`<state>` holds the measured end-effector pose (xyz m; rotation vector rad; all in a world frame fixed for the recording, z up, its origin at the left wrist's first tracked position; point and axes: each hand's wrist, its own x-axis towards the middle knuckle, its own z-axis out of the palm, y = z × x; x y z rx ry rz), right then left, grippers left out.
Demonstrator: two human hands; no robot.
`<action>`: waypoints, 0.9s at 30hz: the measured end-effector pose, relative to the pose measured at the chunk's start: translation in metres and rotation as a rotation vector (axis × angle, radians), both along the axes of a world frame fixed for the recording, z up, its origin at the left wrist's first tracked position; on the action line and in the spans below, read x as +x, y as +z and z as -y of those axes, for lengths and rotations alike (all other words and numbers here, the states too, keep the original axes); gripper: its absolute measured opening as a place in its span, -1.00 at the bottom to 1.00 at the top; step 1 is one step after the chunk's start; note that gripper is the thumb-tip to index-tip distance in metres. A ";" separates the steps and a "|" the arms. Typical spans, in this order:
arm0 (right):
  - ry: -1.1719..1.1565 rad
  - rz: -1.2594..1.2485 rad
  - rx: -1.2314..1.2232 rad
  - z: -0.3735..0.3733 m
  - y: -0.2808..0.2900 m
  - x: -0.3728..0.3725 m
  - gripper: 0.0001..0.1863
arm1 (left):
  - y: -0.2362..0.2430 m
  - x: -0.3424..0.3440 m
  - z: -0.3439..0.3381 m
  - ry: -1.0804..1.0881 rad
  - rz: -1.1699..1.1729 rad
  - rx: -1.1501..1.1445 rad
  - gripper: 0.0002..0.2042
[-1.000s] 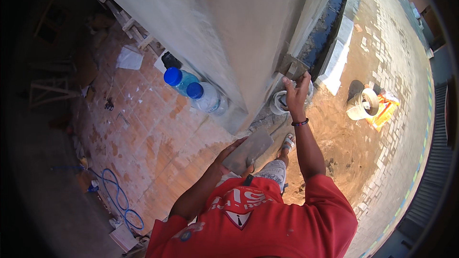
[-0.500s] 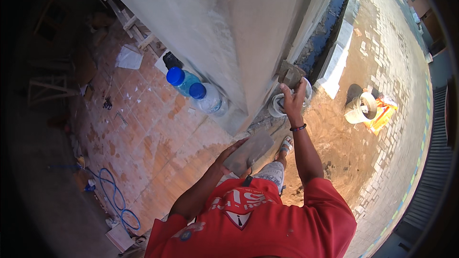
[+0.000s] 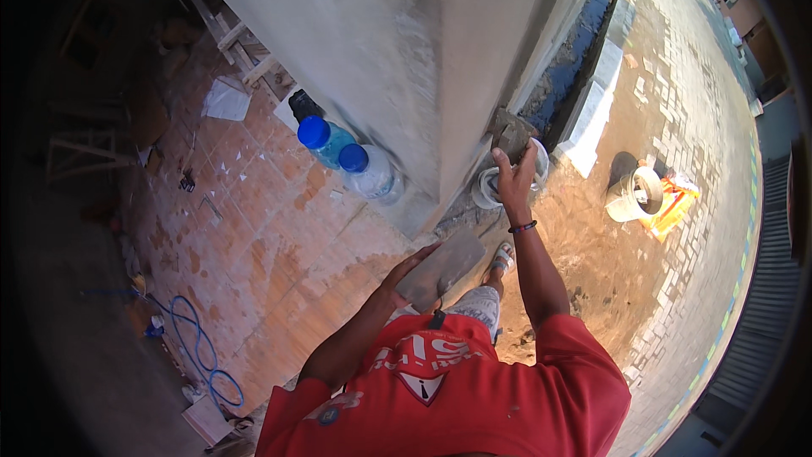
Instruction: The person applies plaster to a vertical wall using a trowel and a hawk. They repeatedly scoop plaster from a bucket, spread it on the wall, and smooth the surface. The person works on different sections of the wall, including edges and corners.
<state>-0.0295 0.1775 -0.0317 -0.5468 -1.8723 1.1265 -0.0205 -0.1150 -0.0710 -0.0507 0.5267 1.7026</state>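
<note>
The right hand (image 3: 515, 179) is clamping its fingers on a hand float (image 3: 511, 130) at the edge of a pillar (image 3: 478, 51); the left hand (image 3: 401, 278) is gripping a grey board (image 3: 448, 264). The pillar's faces are looking largely smoothed; unfinished patches aren't distinguishable.

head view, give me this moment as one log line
left hand: holds board | right hand: holds tool near wall | bottles: beside wall
</note>
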 end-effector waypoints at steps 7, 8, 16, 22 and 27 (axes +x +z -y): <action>0.085 -0.173 -0.073 -0.018 0.078 -0.024 -0.46 | -0.001 0.000 0.000 -0.006 0.007 0.022 -0.32; 0.075 -0.177 -0.116 -0.017 0.083 -0.028 -0.46 | -0.001 0.000 -0.001 -0.009 0.013 0.017 -0.32; -0.003 0.001 -0.044 -0.008 -0.012 -0.001 -0.38 | -0.004 0.004 -0.003 0.008 0.088 0.088 -0.34; 0.098 -0.265 -0.146 -0.007 0.081 -0.018 -0.43 | -0.003 0.003 -0.001 0.002 0.109 0.052 -0.35; 0.014 -0.165 -0.020 -0.024 0.063 -0.031 -0.44 | 0.001 0.005 -0.008 0.018 0.102 0.020 -0.35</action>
